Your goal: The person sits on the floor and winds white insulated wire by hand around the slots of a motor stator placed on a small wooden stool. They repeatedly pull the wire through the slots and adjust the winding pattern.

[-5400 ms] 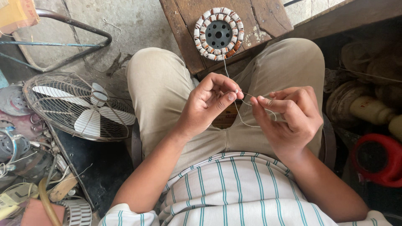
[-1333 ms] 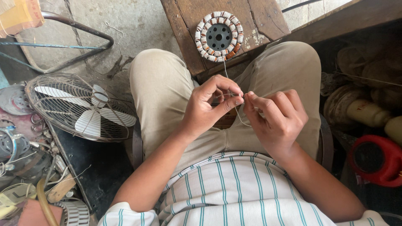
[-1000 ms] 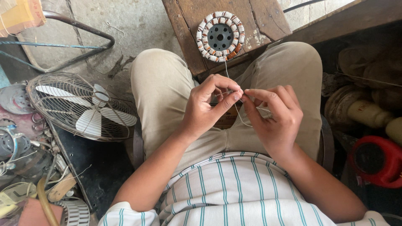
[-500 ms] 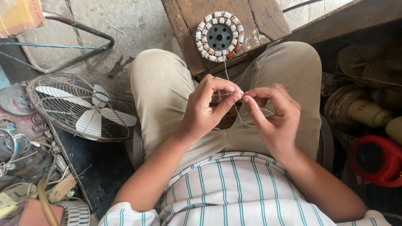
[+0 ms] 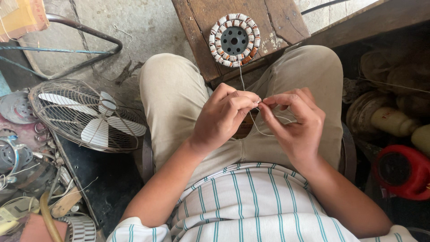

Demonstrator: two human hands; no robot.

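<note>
I am seated, and both hands meet over my lap. My left hand (image 5: 224, 117) and my right hand (image 5: 295, 123) pinch a thin pale wire (image 5: 257, 127) between thumb and fingertips, which touch each other. The wire runs up from my fingers to a round motor stator (image 5: 234, 40) with copper and white windings and a black hub. A loop of the wire hangs below my fingers. The stator lies flat on a worn wooden stool (image 5: 277, 20) just past my knees.
A fan (image 5: 87, 115) with a wire guard lies on the floor to my left, beside motor parts and scrap (image 5: 22, 166). At right sit a red round object (image 5: 401, 170) and pale cylinders (image 5: 389, 118). A bent metal tube frame (image 5: 85, 31) lies on the concrete.
My right hand's fingers have shifted in closer to the left hand's, working the wire between them. The stator and stool have not moved.
</note>
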